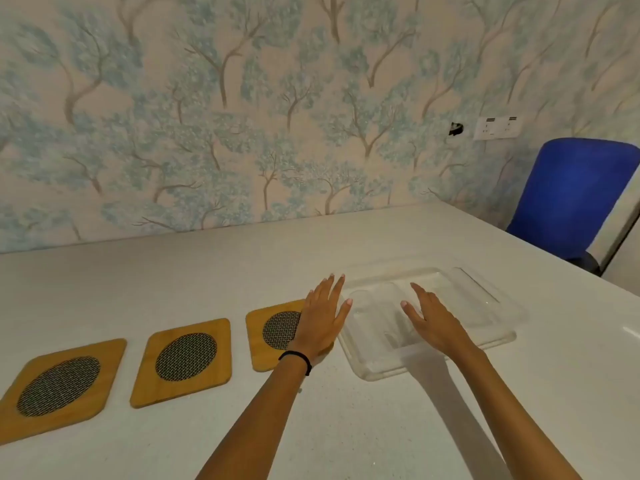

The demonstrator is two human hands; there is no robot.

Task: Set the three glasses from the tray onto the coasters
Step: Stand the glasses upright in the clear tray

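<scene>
Three wooden coasters with dark mesh centres lie in a row on the white table: the left coaster (60, 386), the middle coaster (183, 360) and the right coaster (277, 329). To their right stands a clear plastic tray (374, 367). Faint see-through shapes of glasses (367, 304) show inside it, too blurred to make out how they lie. My left hand (320, 320) hovers flat, fingers spread, over the right coaster's right side, next to the tray. Over the tray's near half, my right hand (434, 322) is open too. Neither hand holds anything.
A wall with tree-pattern wallpaper runs along the table's far edge. A blue chair (571, 195) stands past the table's right corner, under a wall socket (497, 127). Bare white tabletop lies in front of the coasters and tray.
</scene>
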